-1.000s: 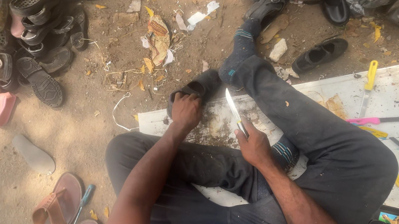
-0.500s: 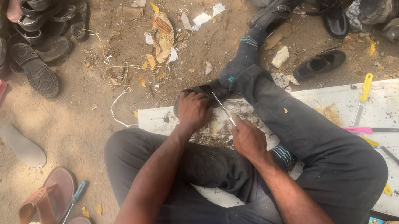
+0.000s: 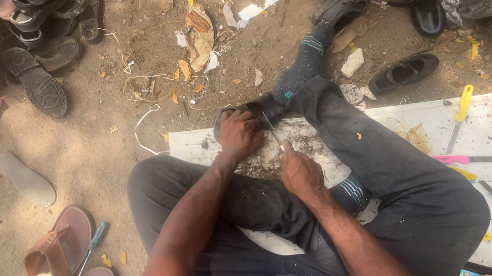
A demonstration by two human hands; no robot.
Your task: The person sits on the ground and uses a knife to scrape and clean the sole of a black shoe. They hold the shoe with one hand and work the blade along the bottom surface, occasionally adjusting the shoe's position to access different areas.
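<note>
Left hand (image 3: 238, 133) clamped over dark shoe piece (image 3: 226, 114), pressing it onto white board (image 3: 191, 145) on the ground. Right hand (image 3: 300, 173) fisted around knife (image 3: 271, 130), blade angled up-left, tip touching the shoe piece beside left fingers. Dark shavings on board beneath both hands. Legs in dark trousers crossed over board. Yellow-handled knife (image 3: 462, 105) and pink-handled knives (image 3: 458, 157) on board, far right. Pile of worn sandals (image 3: 34, 0) upper left; brown sandal (image 3: 62, 244) on sand, lower left.
</note>
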